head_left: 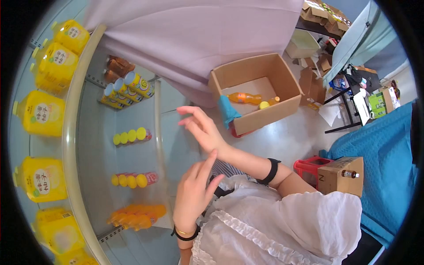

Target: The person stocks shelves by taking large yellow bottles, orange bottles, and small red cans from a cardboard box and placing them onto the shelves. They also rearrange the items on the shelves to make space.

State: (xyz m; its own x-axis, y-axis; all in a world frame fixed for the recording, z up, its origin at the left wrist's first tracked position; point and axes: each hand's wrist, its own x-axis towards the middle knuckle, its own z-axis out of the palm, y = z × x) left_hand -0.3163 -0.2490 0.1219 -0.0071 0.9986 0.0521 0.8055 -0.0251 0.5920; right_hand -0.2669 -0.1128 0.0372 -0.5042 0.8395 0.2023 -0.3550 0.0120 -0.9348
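I see both hands empty and open in front of the cooler shelves: my left hand [192,194] hangs low with fingers loosely spread, my right hand [201,128] is raised, fingers extended, near the glass edge. Neither touches anything. The closest stock is the row of yellow-capped bottles [131,135] on the shelf to the left, with another yellow-capped row [132,179] below and orange bottles [137,216] lower still. Further right, on the floor, a cardboard box [260,95] holds one orange bottle [245,97]. To do this well, I judge I should grip a bottle by its body and keep rows aligned.
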